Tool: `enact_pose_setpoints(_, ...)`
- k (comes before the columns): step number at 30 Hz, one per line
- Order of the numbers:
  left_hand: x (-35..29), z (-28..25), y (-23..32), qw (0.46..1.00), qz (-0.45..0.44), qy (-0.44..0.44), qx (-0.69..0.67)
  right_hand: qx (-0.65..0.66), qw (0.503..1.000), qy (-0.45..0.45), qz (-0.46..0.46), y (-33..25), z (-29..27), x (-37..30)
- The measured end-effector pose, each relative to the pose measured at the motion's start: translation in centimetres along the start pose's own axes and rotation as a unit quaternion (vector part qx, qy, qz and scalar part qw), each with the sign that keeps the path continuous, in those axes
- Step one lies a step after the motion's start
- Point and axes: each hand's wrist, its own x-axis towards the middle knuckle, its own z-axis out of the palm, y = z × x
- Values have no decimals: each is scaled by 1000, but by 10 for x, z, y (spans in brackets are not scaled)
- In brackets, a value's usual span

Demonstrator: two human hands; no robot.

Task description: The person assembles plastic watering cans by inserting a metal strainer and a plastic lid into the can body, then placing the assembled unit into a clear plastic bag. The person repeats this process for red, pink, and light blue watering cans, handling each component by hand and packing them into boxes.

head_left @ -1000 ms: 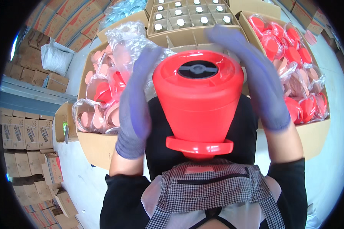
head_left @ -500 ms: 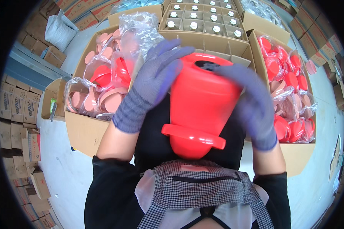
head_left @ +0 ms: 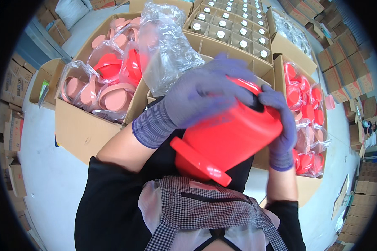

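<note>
Beside open cardboard boxes (head_left: pixel 86 134), our curled right hand (head_left: pixel 284 121) holds a tilted red container (head_left: pixel 234 140); we cannot tell whether our blurred, outstretched left hand (head_left: pixel 186 97) grips.

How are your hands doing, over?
Left hand blurred, across red container. Right hand gripping its top edge. Container tilted. Crumpled plastic just beyond left hand.

Pale, brightly lit floor (head_left: pixel 46 175) lies left of the grip; stacked cartons (head_left: pixel 343 69) stand far right, 1 white sack (head_left: pixel 71 13) far beyond-left.
</note>
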Motion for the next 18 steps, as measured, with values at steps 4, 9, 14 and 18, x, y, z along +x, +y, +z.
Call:
enact_pose_setpoints(4, -18, 26, -32, 936, -197, -47, -286, -165, 951, -247, 85, -106, -20, 64)
enact_pose_setpoints(9, -40, 52, -68, 889, -324, -123, -299, -412, 750, -514, -55, -173, -12, 100)
enact_pose_setpoints(14, -45, 56, -82, 871, -347, -156, -310, -313, 811, -488, -81, -165, 2, 90)
enact_pose_setpoints(18, -42, 62, -87, 865, -347, -176, -316, -391, 720, -480, -314, -172, -5, 95)
